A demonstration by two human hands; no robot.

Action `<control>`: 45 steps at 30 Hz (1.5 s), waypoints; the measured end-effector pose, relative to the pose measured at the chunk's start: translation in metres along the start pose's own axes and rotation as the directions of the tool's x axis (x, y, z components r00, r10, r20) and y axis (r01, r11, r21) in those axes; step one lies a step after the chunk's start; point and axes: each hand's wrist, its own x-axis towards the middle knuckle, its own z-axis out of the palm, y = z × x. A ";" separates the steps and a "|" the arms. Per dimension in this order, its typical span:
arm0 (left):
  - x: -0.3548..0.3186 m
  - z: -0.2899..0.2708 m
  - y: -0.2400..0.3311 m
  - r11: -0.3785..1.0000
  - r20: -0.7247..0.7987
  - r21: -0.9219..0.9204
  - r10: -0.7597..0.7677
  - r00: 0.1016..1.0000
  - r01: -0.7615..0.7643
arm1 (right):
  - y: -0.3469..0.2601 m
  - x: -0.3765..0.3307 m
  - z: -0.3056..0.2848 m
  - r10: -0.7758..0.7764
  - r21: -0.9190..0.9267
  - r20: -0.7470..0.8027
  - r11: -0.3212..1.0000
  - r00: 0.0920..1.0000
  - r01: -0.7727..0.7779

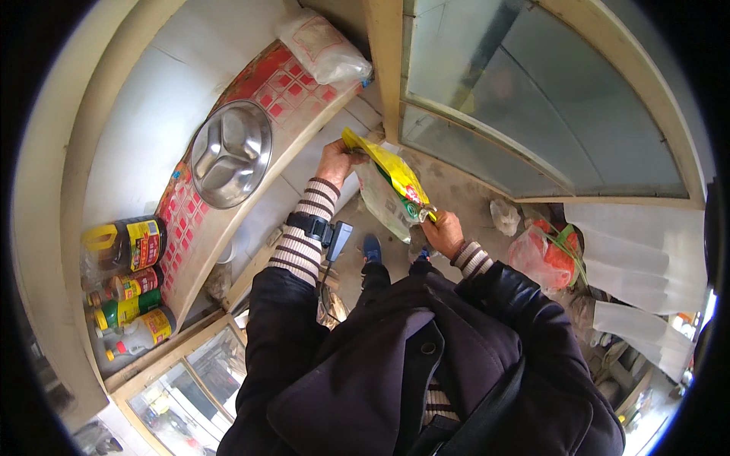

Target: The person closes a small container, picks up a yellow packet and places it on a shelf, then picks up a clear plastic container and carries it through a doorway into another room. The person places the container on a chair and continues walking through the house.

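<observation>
Between my two hands a yellow and green printed plastic bag [389,169] is stretched at a slant above the floor. A translucent, pale side of it hangs beneath the yellow edge. My left hand [334,162] is closed on its upper left end. At the lower right end my right hand [445,233] grips the other corner. What the bag contains, if anything, cannot be made out. On the shelf beside my left arm lies a round steel divided plate [232,154] with three compartments.
The shelf has a red checked cover [285,90]. A white plastic bag [323,45] sits at its far end, and several sauce bottles [137,300] at its near left end. A glass-paned door [532,106] stands at upper right. Bags with red contents [544,254] lie at right.
</observation>
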 end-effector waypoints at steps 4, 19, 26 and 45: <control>0.011 -0.005 0.001 1.000 0.024 -0.017 0.013 1.000 -0.012 | -0.004 0.004 0.010 0.055 0.011 -0.021 0.998 0.998 -0.055; 0.027 -0.021 -0.010 0.998 0.029 0.061 0.015 0.999 -0.016 | -0.003 0.014 0.039 0.107 0.032 -0.055 0.994 0.993 -0.105; 0.024 -0.023 -0.010 0.993 0.025 0.115 0.016 1.000 -0.019 | -0.004 0.016 0.041 0.127 0.085 -0.010 0.988 0.992 -0.126; 0.068 -0.046 -0.026 0.985 -0.064 0.125 0.125 0.990 -0.117 | -0.016 0.071 0.047 0.109 0.290 0.061 0.949 0.992 -0.122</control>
